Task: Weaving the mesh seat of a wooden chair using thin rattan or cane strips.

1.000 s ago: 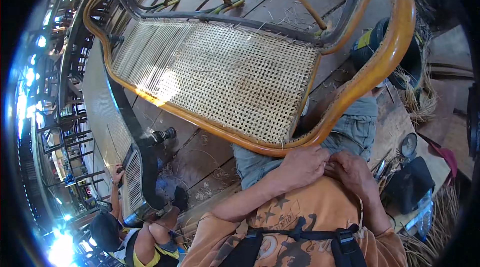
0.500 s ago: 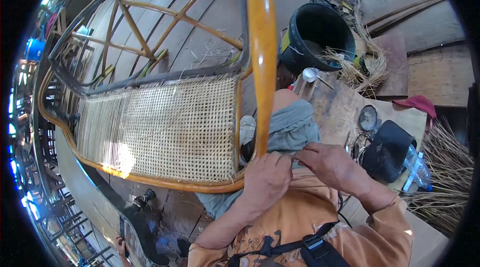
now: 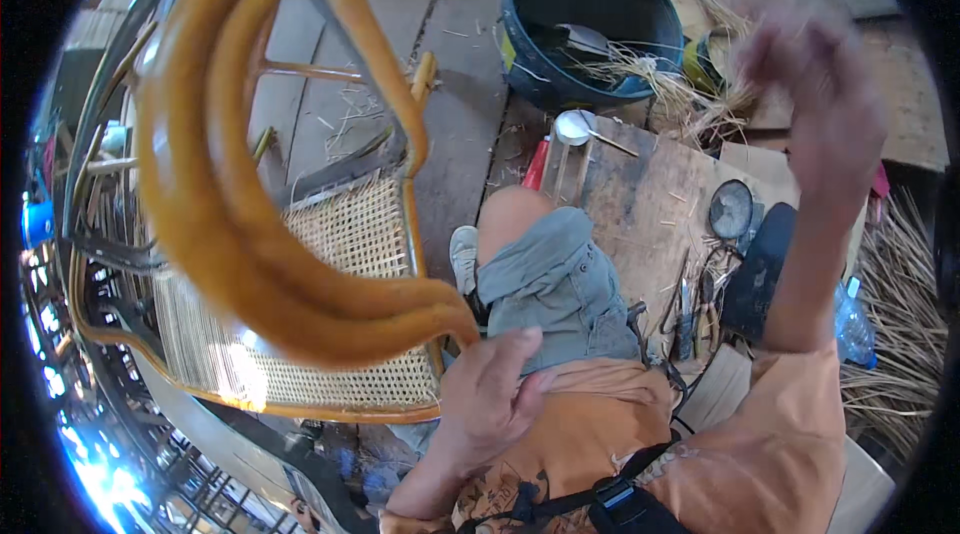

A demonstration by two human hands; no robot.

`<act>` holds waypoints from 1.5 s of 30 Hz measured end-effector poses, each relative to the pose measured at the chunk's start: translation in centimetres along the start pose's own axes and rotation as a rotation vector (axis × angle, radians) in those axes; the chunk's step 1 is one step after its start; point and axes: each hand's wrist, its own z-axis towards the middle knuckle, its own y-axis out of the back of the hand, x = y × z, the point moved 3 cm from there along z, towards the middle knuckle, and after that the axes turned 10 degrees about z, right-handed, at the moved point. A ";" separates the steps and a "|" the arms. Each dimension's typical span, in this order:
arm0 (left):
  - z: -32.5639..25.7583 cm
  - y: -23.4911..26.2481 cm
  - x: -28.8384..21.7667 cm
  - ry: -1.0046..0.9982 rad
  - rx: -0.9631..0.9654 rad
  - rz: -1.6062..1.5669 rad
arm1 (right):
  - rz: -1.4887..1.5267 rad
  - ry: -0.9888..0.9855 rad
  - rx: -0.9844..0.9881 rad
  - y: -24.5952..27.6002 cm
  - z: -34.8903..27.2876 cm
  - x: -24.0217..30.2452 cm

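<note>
My left hand [image 3: 492,392] is beside the lower end of the glossy bent rattan armrest [image 3: 240,254]. Its fingers are stretched out, the thumb apart, and I see nothing in it. Behind the armrest lies the seat's woven cane panel [image 3: 350,234], partly covered by it. At the right my raised right hand [image 3: 820,94] is smeared by motion, so its fingers do not read clearly. The nearest things to it are a bundle of pale cane strands [image 3: 690,94] and the dark bucket [image 3: 520,64] over whose rim they hang.
On a wooden board [image 3: 640,194] stand a white cup [image 3: 575,127] and a dark round dish [image 3: 731,209], with hand tools [image 3: 690,314] nearer me. A plastic bottle [image 3: 853,324] and loose cane [image 3: 895,304] lie at the right. A red object [image 3: 536,166] stands near my knee.
My hands were together at the frame and have parted. The right has swung up and right; the left has shifted down slightly and opened. The chair frame has turned, its armrest now bulging toward me.
</note>
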 end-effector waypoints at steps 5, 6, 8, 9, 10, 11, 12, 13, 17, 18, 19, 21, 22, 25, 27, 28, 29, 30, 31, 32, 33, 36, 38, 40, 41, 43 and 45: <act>-1.5 -1.8 2.1 0.009 0.262 0.091 | -0.145 0.011 -0.242 0.0 7.1 -12.2; -1.8 -2.2 2.4 0.067 0.303 0.074 | -0.037 -0.092 -0.256 -0.8 7.7 -18.3; -2.7 -2.5 3.1 0.126 0.340 0.071 | -0.088 -0.403 -0.189 -2.8 7.6 -30.5; -3.0 -2.7 3.6 0.113 0.336 0.050 | -0.316 -0.394 0.009 -3.0 6.7 -37.2; -3.1 -2.8 3.9 0.100 0.331 0.024 | -0.548 -0.382 0.211 -2.8 5.7 -42.1; -3.1 -2.6 3.9 0.148 0.320 0.029 | -0.524 -0.373 0.219 -4.2 5.3 -44.1; -3.4 -2.4 3.8 0.159 0.315 0.043 | -0.590 -0.565 0.382 -5.2 4.4 -45.8; -3.5 -2.3 3.8 0.223 0.319 0.009 | -0.661 -0.753 0.539 -5.5 3.7 -47.2; -3.1 -2.8 3.7 0.259 0.328 -0.083 | -0.609 -1.329 0.551 -1.0 1.6 -53.2; -3.9 -2.2 4.0 0.354 0.309 -0.026 | -0.944 -0.750 1.042 -10.7 3.7 -45.1; -3.4 -2.4 3.6 0.322 0.314 -0.037 | -0.977 -0.754 0.913 -8.7 2.9 -45.2; -2.3 -2.9 3.2 0.225 0.350 -0.041 | -0.900 -0.843 0.687 -3.2 2.0 -48.4; -2.6 -2.8 3.1 0.238 0.358 -0.045 | -0.764 -0.910 0.619 -3.3 3.0 -46.5; -2.7 -2.9 3.0 0.204 0.335 0.022 | -0.798 -0.263 0.456 -3.0 6.0 -37.9; -3.7 -2.2 2.7 0.216 0.361 0.030 | -0.440 -0.070 0.260 -0.5 6.7 -31.1; -4.1 -2.1 2.8 0.221 0.338 0.066 | -0.269 -0.076 0.129 0.2 6.5 -25.9; -4.8 -2.1 2.7 0.226 0.372 0.049 | -0.206 -0.198 0.065 0.8 5.0 -19.8; -4.9 -2.3 2.8 0.255 0.313 0.018 | -0.146 -0.301 -0.004 1.6 3.6 -14.6; -5.1 -2.2 2.8 0.283 0.254 -0.011 | -0.365 -0.277 0.084 3.4 1.7 -11.1; -4.9 -2.5 2.5 0.264 0.271 -0.032 | -0.595 -0.246 0.173 5.7 -0.6 -8.1; -4.9 -2.7 2.4 0.273 0.287 -0.031 | -0.592 -0.366 0.256 6.0 -3.9 -6.1; -5.4 -3.1 2.5 0.250 0.303 0.004 | -0.649 -0.424 0.353 4.8 -13.1 -4.2; -5.7 -3.1 2.5 0.177 0.283 0.043 | -0.724 -0.491 0.385 4.5 -19.6 -6.4; -6.8 -3.1 2.7 0.165 0.273 0.047 | -0.955 -0.616 0.382 4.0 -25.4 -8.1; -7.3 -2.9 2.7 0.161 0.243 0.053 | -0.994 -0.701 0.367 4.0 -28.4 -9.4; -8.7 -2.5 3.3 0.200 0.239 0.042 | -1.024 -0.838 0.255 2.8 -32.8 -10.7; -9.6 -2.3 3.2 0.226 0.274 0.031 | -1.063 -1.106 0.190 1.2 -33.9 -11.3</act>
